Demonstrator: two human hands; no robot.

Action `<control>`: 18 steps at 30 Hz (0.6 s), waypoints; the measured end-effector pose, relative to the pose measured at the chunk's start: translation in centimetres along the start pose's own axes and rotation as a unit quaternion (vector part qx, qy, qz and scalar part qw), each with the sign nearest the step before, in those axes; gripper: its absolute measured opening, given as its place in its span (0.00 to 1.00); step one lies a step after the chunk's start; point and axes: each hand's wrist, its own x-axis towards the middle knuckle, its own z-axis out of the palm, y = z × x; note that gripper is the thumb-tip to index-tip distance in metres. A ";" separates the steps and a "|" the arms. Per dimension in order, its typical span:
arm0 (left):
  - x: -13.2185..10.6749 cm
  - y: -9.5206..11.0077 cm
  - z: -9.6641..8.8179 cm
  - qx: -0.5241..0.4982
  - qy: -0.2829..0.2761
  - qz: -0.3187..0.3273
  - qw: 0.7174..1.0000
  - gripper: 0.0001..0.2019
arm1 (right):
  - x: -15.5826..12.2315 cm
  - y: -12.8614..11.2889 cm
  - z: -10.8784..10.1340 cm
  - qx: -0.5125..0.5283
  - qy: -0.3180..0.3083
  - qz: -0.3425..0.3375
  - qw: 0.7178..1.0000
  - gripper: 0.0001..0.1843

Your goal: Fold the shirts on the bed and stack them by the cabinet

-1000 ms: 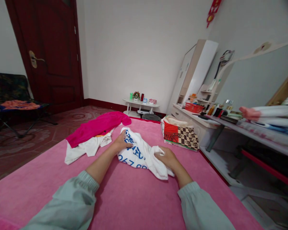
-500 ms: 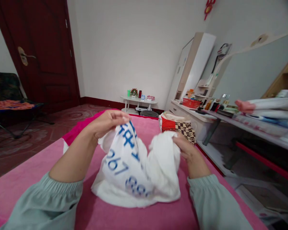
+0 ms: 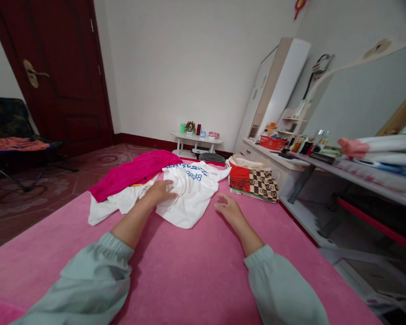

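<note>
A white T-shirt with blue print (image 3: pixel 189 192) lies partly spread on the pink bed cover (image 3: pixel 189 271). My left hand (image 3: pixel 161 190) rests on the shirt's left edge, fingers extended flat. My right hand (image 3: pixel 227 208) lies open on the cover just right of the shirt, holding nothing. Behind the shirt a magenta garment (image 3: pixel 135 171) lies over another white garment (image 3: pixel 118 205).
A folded stack with a red and checked cloth (image 3: pixel 253 183) sits at the bed's right edge. A cluttered desk (image 3: pixel 291 158) and shelf stand to the right, a small white table (image 3: pixel 196 140) by the far wall, a dark chair (image 3: pixel 13 144) and door (image 3: pixel 57 72) at left.
Both hands held the white shirt bunched up above the bed half a second ago. Now the shirt lies farther away on the cover, and both hands are open.
</note>
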 end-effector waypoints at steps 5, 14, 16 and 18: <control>-0.9 3.1 -0.5 -0.076 -0.032 -0.022 0.996 0.20 | 0.0 0.4 0.3 -0.029 -0.016 -0.042 0.999 0.23; -3.9 10.8 -3.1 -0.391 -0.032 0.016 0.920 0.17 | -2.6 -2.6 4.1 -0.240 -0.109 -0.295 0.919 0.44; -4.1 11.1 -2.9 -0.385 -0.030 0.009 0.922 0.16 | -3.2 -3.2 4.7 -0.269 -0.140 -0.288 0.908 0.40; -3.8 10.9 -2.7 -0.399 -0.005 -0.006 0.917 0.15 | -3.2 -3.7 4.3 -0.284 -0.111 -0.250 0.919 0.28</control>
